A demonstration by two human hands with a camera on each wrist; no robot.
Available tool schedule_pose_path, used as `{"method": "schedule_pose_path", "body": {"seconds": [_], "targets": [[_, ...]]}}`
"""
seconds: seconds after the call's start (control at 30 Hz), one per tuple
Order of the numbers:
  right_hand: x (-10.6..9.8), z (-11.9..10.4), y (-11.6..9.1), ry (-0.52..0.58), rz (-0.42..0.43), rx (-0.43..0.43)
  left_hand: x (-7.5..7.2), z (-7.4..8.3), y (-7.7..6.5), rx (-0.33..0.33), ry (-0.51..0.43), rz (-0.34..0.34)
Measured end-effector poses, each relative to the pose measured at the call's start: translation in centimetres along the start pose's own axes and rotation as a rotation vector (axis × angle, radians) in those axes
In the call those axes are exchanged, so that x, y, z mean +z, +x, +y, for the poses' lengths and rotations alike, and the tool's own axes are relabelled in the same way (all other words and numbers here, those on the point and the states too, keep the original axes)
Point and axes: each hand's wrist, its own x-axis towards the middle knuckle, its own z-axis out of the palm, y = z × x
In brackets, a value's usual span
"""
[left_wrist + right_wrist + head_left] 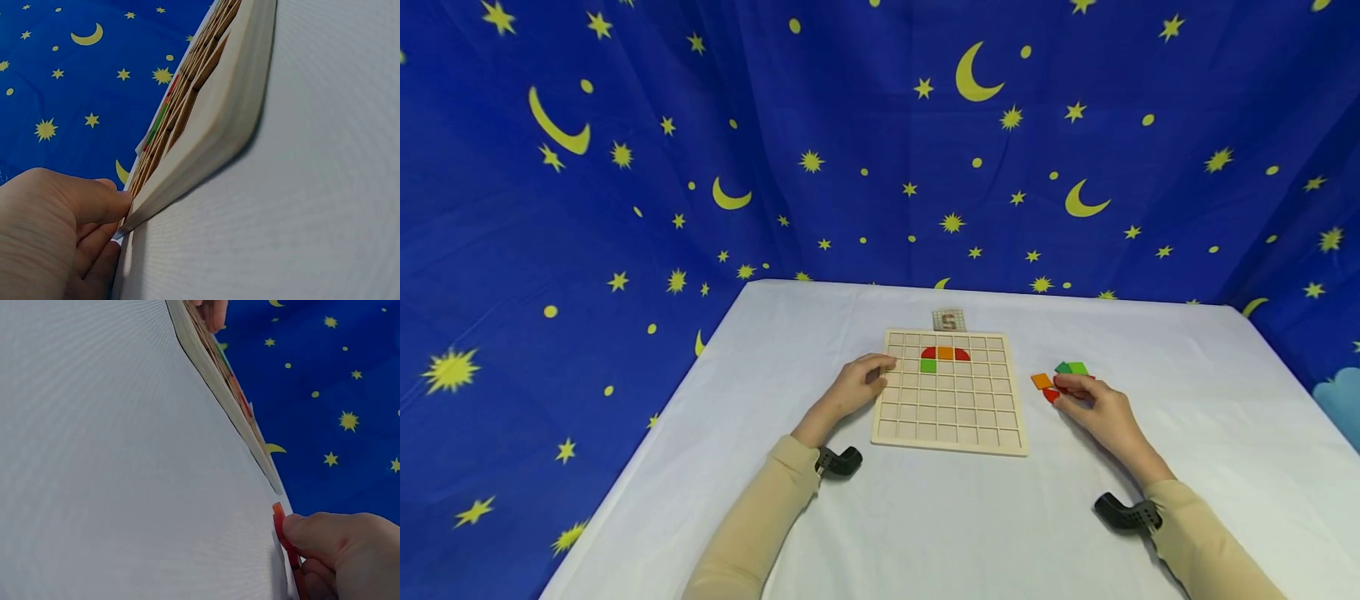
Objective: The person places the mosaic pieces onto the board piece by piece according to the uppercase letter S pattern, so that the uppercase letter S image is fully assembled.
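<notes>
A square wooden grid board [951, 408] lies flat on the table, holding two red rounded-corner pieces [962, 355], an orange square [946, 353] between them and a green square [928, 366] below the left one. My left hand [853, 383] rests on the board's left edge with relaxed fingers; its thumb [109, 203] touches the frame. Right of the board, my right hand [1101, 412] bends over a small heap and pinches a red piece [285, 536] at table level. An orange square [1041, 381], another red piece [1051, 396] and green pieces [1077, 368] lie around those fingertips.
A small pattern card [949, 320] with an S-like figure lies behind the board. White cloth covers the table [940, 525]. A blue curtain [865, 200] with stars and moons hangs behind and at the sides. Black camera mounts [842, 461] sit on both wrists.
</notes>
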Motion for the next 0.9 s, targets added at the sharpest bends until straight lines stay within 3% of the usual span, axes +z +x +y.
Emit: {"method": "schedule_pose_path", "body": {"seconds": [0.3, 0.9], "targets": [[0.21, 0.29, -0.03, -0.070, 0.062, -0.130, -0.04, 0.05, -0.07, -0.023, -0.003, -0.006], [0.24, 0.27, -0.12, -0.115, 0.044, -0.155, -0.04, -0.13, -0.11, -0.003, -0.011, -0.004]]}}
